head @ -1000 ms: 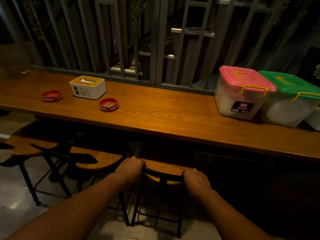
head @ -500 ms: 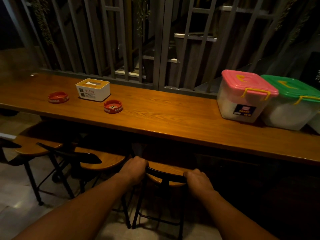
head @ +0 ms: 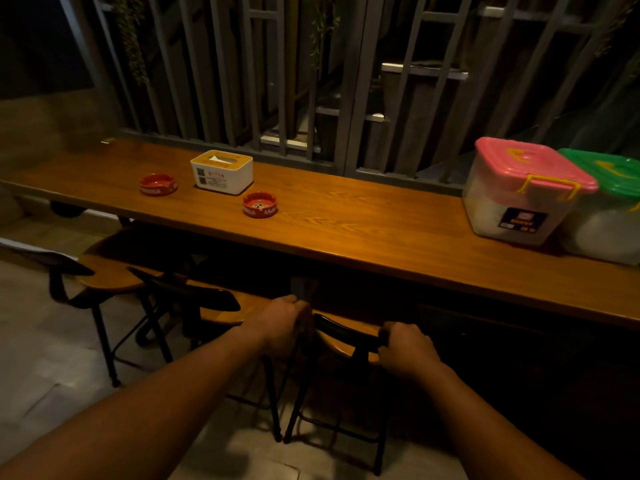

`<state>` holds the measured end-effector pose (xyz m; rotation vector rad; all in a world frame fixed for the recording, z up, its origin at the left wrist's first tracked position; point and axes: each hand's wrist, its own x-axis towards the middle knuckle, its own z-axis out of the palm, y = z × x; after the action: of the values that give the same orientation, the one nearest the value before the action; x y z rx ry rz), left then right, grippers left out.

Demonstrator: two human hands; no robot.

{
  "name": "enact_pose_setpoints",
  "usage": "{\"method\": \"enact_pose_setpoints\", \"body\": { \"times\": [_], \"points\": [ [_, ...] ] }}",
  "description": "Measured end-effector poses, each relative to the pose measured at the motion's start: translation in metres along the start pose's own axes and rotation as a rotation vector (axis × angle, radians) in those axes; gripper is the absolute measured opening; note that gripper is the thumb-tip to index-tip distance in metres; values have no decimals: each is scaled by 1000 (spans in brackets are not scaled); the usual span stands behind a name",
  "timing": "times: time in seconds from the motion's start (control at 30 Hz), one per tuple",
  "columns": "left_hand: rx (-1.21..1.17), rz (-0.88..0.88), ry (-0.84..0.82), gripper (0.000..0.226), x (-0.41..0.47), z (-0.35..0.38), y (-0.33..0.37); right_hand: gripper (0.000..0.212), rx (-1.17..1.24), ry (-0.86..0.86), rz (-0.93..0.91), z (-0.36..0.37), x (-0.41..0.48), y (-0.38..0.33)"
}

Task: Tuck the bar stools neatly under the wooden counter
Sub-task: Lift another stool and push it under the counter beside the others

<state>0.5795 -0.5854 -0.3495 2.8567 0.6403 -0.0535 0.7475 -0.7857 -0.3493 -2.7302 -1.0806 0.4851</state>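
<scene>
A long wooden counter (head: 346,220) runs across the view. Right in front of me stands a bar stool (head: 341,336) with a wooden seat and a low black backrest, its seat partly under the counter's edge. My left hand (head: 282,320) grips the left end of that backrest and my right hand (head: 407,348) grips the right end. A second stool (head: 211,303) stands just to the left, and a third stool (head: 107,275) is farther left; both seats sit partly under the counter.
On the counter stand a white tissue box (head: 221,172), two red ashtrays (head: 158,184) (head: 260,205), and at the right a pink-lidded tub (head: 519,192) beside a green-lidded tub (head: 609,206). A slatted grey screen (head: 263,74) backs the counter. Pale floor lies at the lower left.
Both hands stay on the same stool's backrest. The stool and hands have shifted slightly forward toward the counter, and my view has drifted a little to the left.
</scene>
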Motion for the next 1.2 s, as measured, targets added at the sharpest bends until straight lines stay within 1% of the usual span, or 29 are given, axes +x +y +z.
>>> {"method": "enact_pose_setpoints", "body": {
  "times": [0.07,0.1,0.2,0.33,0.5,0.67,0.87,1.03,1.2],
  "points": [
    [1,2,38,60,-9,-9,-20,46,114,6,30,-1,-5,-21],
    [1,9,59,59,-15,-15,-30,47,144,15,35,-2,-8,-32],
    [8,51,137,55,-32,-35,-66,46,213,59,59,-3,-15,-70],
    [10,72,212,57,-57,-63,-131,44,269,97,60,-7,-19,-125],
    [-5,72,181,59,-91,-94,-226,35,361,192,97,4,-31,-204],
    [-39,67,145,62,-112,-119,-296,40,423,243,99,16,-44,-283],
    [-94,96,123,68,-96,-140,-340,46,433,311,110,11,-47,-342],
    [-82,145,90,70,-69,-159,-350,50,445,298,117,-8,-35,-368],
    [-51,178,85,72,-42,-192,-365,49,444,344,82,-38,-23,-399]
  ]
}}
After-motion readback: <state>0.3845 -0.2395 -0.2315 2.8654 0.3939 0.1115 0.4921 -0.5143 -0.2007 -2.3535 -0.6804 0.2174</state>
